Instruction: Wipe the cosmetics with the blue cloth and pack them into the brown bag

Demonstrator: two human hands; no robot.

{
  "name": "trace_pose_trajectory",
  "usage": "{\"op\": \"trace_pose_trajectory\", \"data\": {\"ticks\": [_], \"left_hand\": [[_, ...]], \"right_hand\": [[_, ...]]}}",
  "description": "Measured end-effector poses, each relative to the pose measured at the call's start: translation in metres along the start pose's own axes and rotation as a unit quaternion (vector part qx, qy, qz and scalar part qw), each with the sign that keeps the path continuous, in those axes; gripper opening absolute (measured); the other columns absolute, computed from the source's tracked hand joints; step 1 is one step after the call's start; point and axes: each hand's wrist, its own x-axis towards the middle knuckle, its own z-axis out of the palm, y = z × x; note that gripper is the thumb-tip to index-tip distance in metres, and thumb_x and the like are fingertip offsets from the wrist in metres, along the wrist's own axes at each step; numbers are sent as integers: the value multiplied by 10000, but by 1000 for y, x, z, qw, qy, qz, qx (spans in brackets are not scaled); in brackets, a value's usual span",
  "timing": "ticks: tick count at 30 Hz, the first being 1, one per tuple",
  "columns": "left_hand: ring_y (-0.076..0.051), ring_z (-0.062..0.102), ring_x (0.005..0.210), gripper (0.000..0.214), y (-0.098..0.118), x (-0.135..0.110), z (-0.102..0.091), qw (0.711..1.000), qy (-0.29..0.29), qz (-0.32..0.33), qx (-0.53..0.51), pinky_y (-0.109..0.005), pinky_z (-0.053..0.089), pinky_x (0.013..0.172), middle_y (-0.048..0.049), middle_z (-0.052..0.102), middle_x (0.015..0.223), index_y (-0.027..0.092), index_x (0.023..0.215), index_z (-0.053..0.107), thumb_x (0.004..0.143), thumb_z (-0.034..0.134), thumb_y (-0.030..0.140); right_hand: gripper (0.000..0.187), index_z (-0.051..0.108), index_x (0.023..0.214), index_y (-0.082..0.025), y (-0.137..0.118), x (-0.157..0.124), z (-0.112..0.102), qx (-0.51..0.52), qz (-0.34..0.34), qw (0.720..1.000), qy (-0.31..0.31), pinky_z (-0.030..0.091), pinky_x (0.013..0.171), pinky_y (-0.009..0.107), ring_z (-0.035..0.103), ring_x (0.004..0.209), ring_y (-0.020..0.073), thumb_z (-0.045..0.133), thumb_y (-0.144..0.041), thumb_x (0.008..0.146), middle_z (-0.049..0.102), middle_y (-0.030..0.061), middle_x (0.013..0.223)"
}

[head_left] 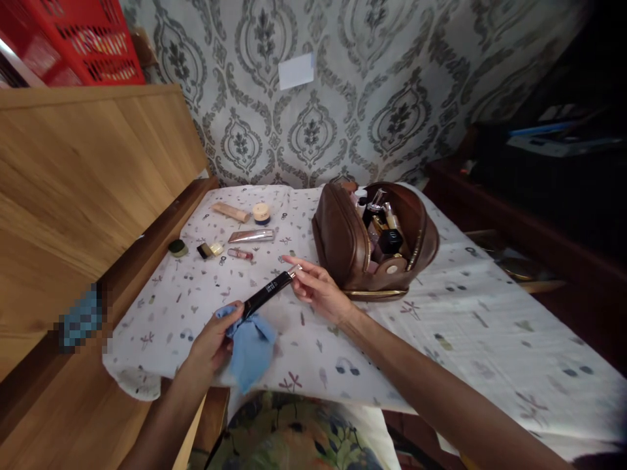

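Note:
My left hand [213,339] is closed around the lower end of a black cosmetic tube [267,294] with pale lettering, and a light blue cloth [252,352] hangs from the same grip. The tube points up and to the right above the table. At its shiny narrow tip, my right hand [318,290] pinches with thumb and fingers. Just beyond that hand stands an unzipped brown makeup bag [337,228], with bottles and a black-capped container [390,241] inside. Behind the tube lie a small pink lip gloss tube [240,254] and a silvery pink tube [251,236].
A patterned white cloth [441,313] covers the table. Toward the left lie a beige tube [230,212], a cream-lidded jar [261,213], a small gold-and-black bottle [209,249] and a dark round container [177,247]. A wooden panel [98,156] borders the left side.

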Motion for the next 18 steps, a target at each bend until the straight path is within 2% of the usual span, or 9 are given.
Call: {"op": "trace_pose_trajectory", "data": {"ticks": [2, 4, 8, 10, 12, 15, 18], "left_hand": [[-21, 368, 344, 590, -1, -2, 0, 1000, 10, 7, -10, -124, 226, 301, 113, 453, 476, 185, 689, 506, 441, 920, 523], [-24, 374, 357, 588, -2, -5, 1, 1000, 18, 14, -11, -125, 240, 304, 111, 452, 482, 184, 686, 506, 445, 921, 524], [-20, 325, 351, 596, 0, -9, 3, 999, 31, 38, 6, -121, 227, 295, 126, 421, 477, 193, 711, 497, 448, 924, 514], [-22, 329, 363, 586, 2, -12, 5, 998, 24, 57, 29, -117, 237, 299, 124, 409, 480, 193, 696, 480, 480, 913, 524], [-26, 343, 379, 571, 3, -14, 5, 996, 11, 68, 54, -115, 255, 307, 117, 400, 485, 189, 675, 462, 532, 889, 541], [-32, 351, 390, 560, 5, -15, 3, 995, 13, 74, 69, -116, 269, 308, 115, 393, 498, 191, 689, 464, 560, 876, 548], [-26, 338, 387, 559, 6, -14, 0, 994, 33, 79, 67, -113, 254, 305, 119, 388, 516, 192, 716, 478, 554, 880, 544]], "right_hand": [[565, 684, 1214, -276, 0, 0, -1, 12, 4, 1000, 9, 166, 445, 210, 404, 526, 73, 854, -386, 686, 589, -24, 670], [535, 699, 1162, -257, 0, 1, -2, 3, 4, 1000, 21, 177, 441, 207, 424, 533, 75, 863, -382, 668, 604, -19, 684], [397, 702, 845, -177, 4, 7, -4, -56, -8, 997, 52, 133, 418, 212, 334, 447, 44, 878, -457, 626, 538, -44, 566], [436, 606, 666, -176, 9, 9, -6, -81, -20, 994, 72, 117, 409, 216, 286, 410, 37, 874, -514, 608, 471, -66, 485], [515, 507, 578, -188, 12, 9, -6, -107, -32, 990, 86, 118, 401, 221, 266, 394, 39, 860, -562, 602, 425, -76, 437], [543, 492, 568, -193, 13, 7, -4, -146, -44, 985, 86, 155, 399, 228, 299, 396, 52, 794, -636, 655, 456, -57, 440], [512, 622, 727, -187, 9, 3, 0, -134, -35, 988, 71, 228, 420, 233, 386, 432, 77, 719, -689, 706, 546, -30, 525]]}}
